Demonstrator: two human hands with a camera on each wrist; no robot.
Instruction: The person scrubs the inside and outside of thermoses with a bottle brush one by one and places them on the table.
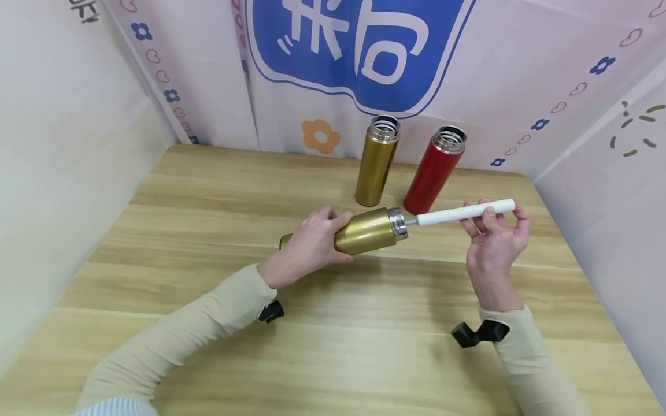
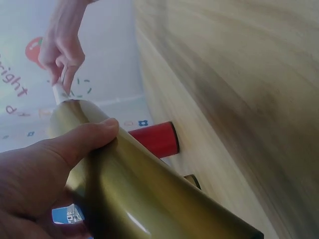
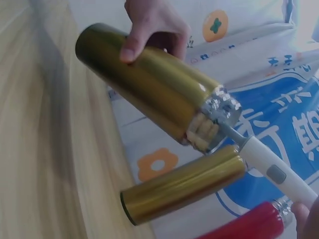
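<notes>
My left hand [image 1: 314, 240] grips a gold thermos flask [image 1: 370, 232] round its body, thumb on one side. The lidless flask is held tilted over the table, its silver threaded mouth [image 3: 217, 117] facing right. My right hand [image 1: 493, 245] pinches the far end of a slim white-handled tool [image 1: 447, 216] between thumb and fingers. An oval grey button shows on the handle in the right wrist view. The tool's thin grey shaft [image 3: 232, 133] enters the flask's mouth; its tip is hidden inside.
Behind the held flask stand a second gold flask [image 1: 377, 170] and a red flask [image 1: 433, 176], both lidless. The wooden table [image 1: 364, 346] meets a printed cloth backdrop [image 1: 208, 69] at the back, with white panels on both sides.
</notes>
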